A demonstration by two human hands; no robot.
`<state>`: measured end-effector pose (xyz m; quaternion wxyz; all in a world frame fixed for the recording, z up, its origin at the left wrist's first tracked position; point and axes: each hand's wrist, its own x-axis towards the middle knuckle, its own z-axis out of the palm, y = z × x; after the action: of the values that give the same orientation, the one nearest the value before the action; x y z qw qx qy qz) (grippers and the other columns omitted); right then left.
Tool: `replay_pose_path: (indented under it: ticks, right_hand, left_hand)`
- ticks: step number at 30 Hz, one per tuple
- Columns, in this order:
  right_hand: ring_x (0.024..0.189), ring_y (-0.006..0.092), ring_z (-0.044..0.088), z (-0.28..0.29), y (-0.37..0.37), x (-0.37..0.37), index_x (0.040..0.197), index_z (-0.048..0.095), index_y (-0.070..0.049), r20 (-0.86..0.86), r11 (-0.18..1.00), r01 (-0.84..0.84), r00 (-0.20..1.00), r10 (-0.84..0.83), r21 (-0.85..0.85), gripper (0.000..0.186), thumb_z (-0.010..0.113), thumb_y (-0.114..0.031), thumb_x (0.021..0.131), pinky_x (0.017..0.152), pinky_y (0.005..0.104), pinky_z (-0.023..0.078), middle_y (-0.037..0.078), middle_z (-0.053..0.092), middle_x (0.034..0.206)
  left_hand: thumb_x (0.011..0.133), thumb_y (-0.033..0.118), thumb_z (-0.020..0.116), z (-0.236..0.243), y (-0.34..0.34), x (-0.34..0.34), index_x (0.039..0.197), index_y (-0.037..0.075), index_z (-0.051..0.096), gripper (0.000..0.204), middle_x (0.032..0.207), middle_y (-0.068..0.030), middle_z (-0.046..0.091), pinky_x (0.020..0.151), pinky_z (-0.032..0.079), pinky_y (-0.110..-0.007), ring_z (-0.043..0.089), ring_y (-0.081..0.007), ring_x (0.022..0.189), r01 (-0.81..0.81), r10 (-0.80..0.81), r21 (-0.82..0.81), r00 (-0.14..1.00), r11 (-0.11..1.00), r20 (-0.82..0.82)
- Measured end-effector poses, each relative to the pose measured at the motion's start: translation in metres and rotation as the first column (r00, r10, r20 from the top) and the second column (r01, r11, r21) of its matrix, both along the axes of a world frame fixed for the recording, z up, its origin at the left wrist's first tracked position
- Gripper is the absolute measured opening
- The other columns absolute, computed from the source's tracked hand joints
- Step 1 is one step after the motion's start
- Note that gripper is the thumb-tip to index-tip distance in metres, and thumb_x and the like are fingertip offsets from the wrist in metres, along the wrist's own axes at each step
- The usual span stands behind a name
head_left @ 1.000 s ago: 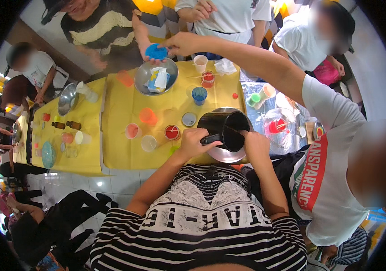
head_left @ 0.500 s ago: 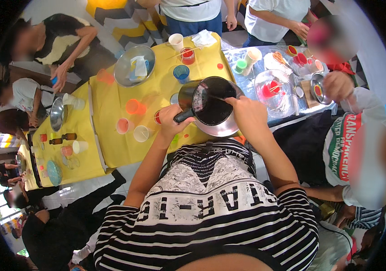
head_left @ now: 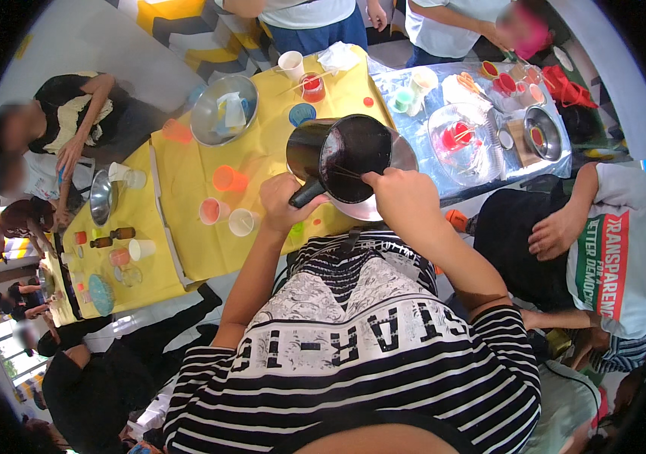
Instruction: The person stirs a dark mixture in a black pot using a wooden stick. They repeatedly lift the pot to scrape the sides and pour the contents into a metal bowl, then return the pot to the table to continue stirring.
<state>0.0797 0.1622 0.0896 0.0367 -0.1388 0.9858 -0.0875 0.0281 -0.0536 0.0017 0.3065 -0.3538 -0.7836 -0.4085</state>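
Note:
A dark, deep pot [head_left: 304, 155] is tilted over a shiny metal bowl [head_left: 406, 153], its open mouth facing me. My left hand [head_left: 281, 203] is closed round the pot's black handle [head_left: 308, 194]. At the right side of the mouth, my right hand [head_left: 408, 198] pinches a thin stick [head_left: 347, 173] that reaches inside the pot. The inside looks dark, with pale smears near its left wall; I cannot tell how much it holds. Just beyond the pot, a blue cup [head_left: 302, 113] is partly covered by it.
On the yellow-covered table [head_left: 187, 166] stand an orange cup [head_left: 229, 178], a pink-filled cup [head_left: 212, 211], a white cup [head_left: 243, 222] and a large metal bowl [head_left: 224, 110]. To the right, a foil-covered table [head_left: 414, 125] bears a clear tray [head_left: 444, 155] and a steel bowl [head_left: 541, 133]. People stand around.
The pot has shifted slightly, covering more of the blue cup, with my hands still on handle and stick. At right, a co-worker's hand has drawn back from the steel bowl.

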Motion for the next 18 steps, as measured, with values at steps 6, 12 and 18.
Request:
replay_pose_path:
  ticks: [6, 12, 18]
  right_hand:
    - [0.064, 0.0238, 0.063, 0.007, 0.004, -0.006, 0.085, 0.064, -0.012, -0.019, 0.987, -0.018, 1.0, 0.015, -0.159, 0.017, 0.051, -0.009, 0.073, 0.053, 0.0349, 0.049, 0.009, 0.061, 0.068]
    - [0.063, 0.0245, 0.063, 0.022, 0.011, -0.007, 0.085, 0.062, -0.011, -0.039, 0.997, 0.063, 0.997, -0.064, -0.035, 0.016, 0.052, -0.009, 0.074, 0.052, 0.0346, 0.049, 0.01, 0.06, 0.07]
    - [0.062, 0.0239, 0.063, 0.024, 0.014, -0.01, 0.08, 0.06, -0.008, -0.071, 0.998, 0.066, 0.995, -0.067, -0.011, 0.01, 0.054, -0.009, 0.073, 0.05, 0.0341, 0.049, 0.01, 0.06, 0.071]
  left_hand:
    - [0.056, 0.037, 0.08, 0.008, 0.002, -0.006, 0.059, 0.008, 0.039, 0.051, 0.048, -0.0055, 0.04, 0.039, 0.033, -0.029, 0.042, -0.0215, 0.04, 0.056, -0.05, 0.106, 0.997, 0.993, -0.058]
    - [0.055, 0.035, 0.081, 0.012, 0.007, -0.005, 0.061, 0.008, 0.039, 0.051, 0.049, -0.0057, 0.04, 0.039, 0.034, -0.028, 0.042, -0.0206, 0.041, 0.047, -0.045, 0.055, 0.998, 0.997, -0.042]
    - [0.055, 0.035, 0.082, 0.017, 0.008, -0.008, 0.061, 0.007, 0.04, 0.051, 0.049, -0.0054, 0.039, 0.039, 0.033, -0.028, 0.041, -0.0201, 0.041, 0.052, -0.05, 0.042, 0.998, 0.998, -0.043]
